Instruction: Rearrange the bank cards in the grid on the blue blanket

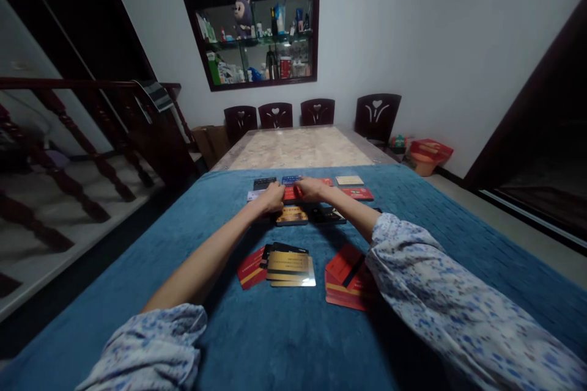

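Note:
Both hands reach forward to rows of card stacks on a blue cloth. My left hand (274, 197) has its fingers curled at the left edge of a red card stack (290, 195) in the middle row. Closed on the same stack from the right is my right hand (310, 188), which partly covers it. Around them lie a dark card stack (265, 183), a blue card stack (291, 180), a cream card stack (349, 180), another red stack (358, 194), an orange-gold stack (292, 215) and a black stack (328, 215).
Nearer me, fanned gold cards (288, 266) overlap black and red ones, and a pile of red cards (346, 293) lies partly behind my right sleeve. The blue cloth (174, 244) covers the near table. Chairs (275, 116) stand beyond the table; a wooden railing (82, 134) is at left.

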A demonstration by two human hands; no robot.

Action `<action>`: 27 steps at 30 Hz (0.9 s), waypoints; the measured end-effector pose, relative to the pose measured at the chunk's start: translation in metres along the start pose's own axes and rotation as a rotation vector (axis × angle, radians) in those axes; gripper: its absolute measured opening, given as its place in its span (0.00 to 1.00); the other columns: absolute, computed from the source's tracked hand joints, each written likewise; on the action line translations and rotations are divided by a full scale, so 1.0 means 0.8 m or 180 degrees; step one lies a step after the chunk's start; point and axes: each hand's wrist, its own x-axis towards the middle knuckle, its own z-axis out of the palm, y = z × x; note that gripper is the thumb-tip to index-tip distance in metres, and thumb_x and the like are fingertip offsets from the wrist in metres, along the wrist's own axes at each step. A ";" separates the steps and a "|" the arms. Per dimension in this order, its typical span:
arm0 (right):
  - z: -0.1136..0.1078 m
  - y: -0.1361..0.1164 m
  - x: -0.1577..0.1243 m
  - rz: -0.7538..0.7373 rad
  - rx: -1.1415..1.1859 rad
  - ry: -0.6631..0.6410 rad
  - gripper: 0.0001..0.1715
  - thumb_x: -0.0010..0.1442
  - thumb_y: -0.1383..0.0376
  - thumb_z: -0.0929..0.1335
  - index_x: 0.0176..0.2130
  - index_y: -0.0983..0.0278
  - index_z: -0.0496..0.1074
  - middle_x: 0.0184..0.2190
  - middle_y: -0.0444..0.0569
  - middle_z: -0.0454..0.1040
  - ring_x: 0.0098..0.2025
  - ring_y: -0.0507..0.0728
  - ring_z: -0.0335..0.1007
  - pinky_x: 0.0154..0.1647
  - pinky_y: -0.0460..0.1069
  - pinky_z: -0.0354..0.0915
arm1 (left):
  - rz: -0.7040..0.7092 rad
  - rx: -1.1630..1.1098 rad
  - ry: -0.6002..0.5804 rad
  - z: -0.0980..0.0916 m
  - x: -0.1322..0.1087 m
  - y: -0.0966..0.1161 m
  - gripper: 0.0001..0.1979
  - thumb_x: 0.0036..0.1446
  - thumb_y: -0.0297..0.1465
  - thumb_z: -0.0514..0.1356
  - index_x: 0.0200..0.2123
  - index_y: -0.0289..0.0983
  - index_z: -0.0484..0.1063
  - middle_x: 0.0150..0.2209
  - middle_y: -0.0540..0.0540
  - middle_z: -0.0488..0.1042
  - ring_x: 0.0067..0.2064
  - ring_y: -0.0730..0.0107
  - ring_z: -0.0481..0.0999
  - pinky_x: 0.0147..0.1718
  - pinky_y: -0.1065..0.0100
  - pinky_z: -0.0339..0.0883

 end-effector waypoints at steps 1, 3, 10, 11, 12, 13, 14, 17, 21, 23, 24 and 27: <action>0.000 0.000 0.001 0.0006 0.0009 -0.0033 0.20 0.57 0.71 0.68 0.50 0.67 0.75 0.51 0.61 0.76 0.48 0.62 0.75 0.44 0.48 0.67 | -0.0017 0.0021 -0.0027 0.000 0.001 0.001 0.17 0.49 0.19 0.58 0.45 0.30 0.70 0.51 0.32 0.69 0.54 0.49 0.70 0.54 0.57 0.65; 0.001 0.000 0.002 0.0010 0.0031 -0.0102 0.19 0.56 0.71 0.68 0.49 0.67 0.76 0.51 0.60 0.77 0.47 0.62 0.75 0.44 0.48 0.67 | -0.0053 0.0060 -0.0075 0.001 0.004 0.002 0.17 0.49 0.20 0.59 0.45 0.30 0.70 0.52 0.31 0.69 0.55 0.48 0.70 0.55 0.57 0.65; -0.001 0.000 0.009 0.0013 0.0121 -0.0312 0.21 0.55 0.73 0.68 0.50 0.67 0.77 0.49 0.59 0.79 0.48 0.63 0.76 0.42 0.48 0.68 | -0.0118 0.0142 -0.0246 0.000 0.014 0.002 0.18 0.47 0.21 0.61 0.44 0.32 0.72 0.53 0.33 0.71 0.56 0.48 0.71 0.54 0.57 0.66; -0.001 0.000 0.011 0.0014 0.0131 -0.0345 0.21 0.55 0.73 0.68 0.49 0.67 0.77 0.48 0.59 0.79 0.48 0.63 0.76 0.41 0.48 0.68 | -0.0112 0.0145 -0.0269 -0.001 0.016 0.001 0.18 0.47 0.21 0.61 0.44 0.32 0.72 0.53 0.32 0.71 0.56 0.48 0.71 0.54 0.58 0.67; -0.002 0.000 0.012 0.0015 0.0141 -0.0374 0.21 0.55 0.73 0.69 0.49 0.67 0.77 0.48 0.59 0.79 0.48 0.63 0.76 0.41 0.48 0.68 | -0.0102 0.0144 -0.0296 -0.002 0.018 0.001 0.18 0.47 0.20 0.61 0.44 0.32 0.72 0.53 0.32 0.71 0.56 0.49 0.72 0.54 0.59 0.67; -0.003 0.000 0.013 0.0015 0.0152 -0.0400 0.21 0.55 0.73 0.69 0.49 0.67 0.77 0.47 0.58 0.80 0.48 0.63 0.77 0.41 0.47 0.68 | -0.0090 0.0137 -0.0328 -0.002 0.020 0.001 0.18 0.46 0.20 0.61 0.44 0.32 0.72 0.53 0.33 0.72 0.55 0.50 0.73 0.53 0.60 0.68; -0.003 0.000 0.014 0.0017 0.0163 -0.0425 0.21 0.55 0.73 0.69 0.49 0.66 0.77 0.47 0.57 0.80 0.47 0.62 0.77 0.40 0.47 0.68 | -0.0078 0.0124 -0.0364 -0.003 0.022 0.000 0.19 0.46 0.20 0.61 0.44 0.32 0.72 0.52 0.33 0.73 0.54 0.51 0.74 0.52 0.61 0.68; -0.005 0.002 0.016 0.0034 0.0185 -0.0478 0.23 0.55 0.72 0.69 0.51 0.66 0.75 0.46 0.57 0.80 0.46 0.62 0.77 0.39 0.47 0.68 | -0.0034 0.0065 -0.0465 -0.005 0.024 -0.002 0.21 0.47 0.21 0.60 0.47 0.33 0.70 0.49 0.37 0.76 0.51 0.54 0.76 0.48 0.64 0.70; -0.005 0.005 0.016 0.0030 0.0200 -0.0474 0.27 0.53 0.71 0.71 0.53 0.65 0.73 0.47 0.56 0.79 0.47 0.62 0.76 0.41 0.47 0.68 | 0.0048 0.0012 -0.0502 -0.007 0.025 -0.003 0.23 0.47 0.21 0.60 0.49 0.35 0.69 0.50 0.40 0.76 0.51 0.57 0.76 0.49 0.66 0.70; -0.003 0.006 0.016 0.0022 0.0206 -0.0446 0.28 0.53 0.70 0.71 0.54 0.64 0.73 0.48 0.56 0.79 0.48 0.62 0.76 0.42 0.47 0.68 | 0.0073 0.0020 -0.0496 -0.007 0.024 -0.003 0.24 0.47 0.21 0.60 0.50 0.36 0.68 0.51 0.39 0.76 0.53 0.56 0.75 0.50 0.65 0.70; -0.002 0.006 0.017 0.0021 0.0206 -0.0429 0.28 0.53 0.70 0.71 0.54 0.64 0.73 0.48 0.56 0.79 0.49 0.62 0.76 0.42 0.47 0.68 | 0.0081 0.0033 -0.0493 -0.006 0.024 -0.002 0.24 0.47 0.21 0.60 0.50 0.36 0.68 0.52 0.39 0.75 0.53 0.56 0.75 0.50 0.65 0.70; 0.003 0.007 0.019 0.0015 0.0202 -0.0375 0.27 0.53 0.70 0.70 0.54 0.65 0.72 0.49 0.57 0.78 0.50 0.62 0.75 0.42 0.48 0.68 | 0.0107 0.0098 -0.0495 -0.005 0.024 0.000 0.22 0.46 0.21 0.60 0.48 0.36 0.69 0.51 0.39 0.75 0.54 0.53 0.74 0.51 0.62 0.69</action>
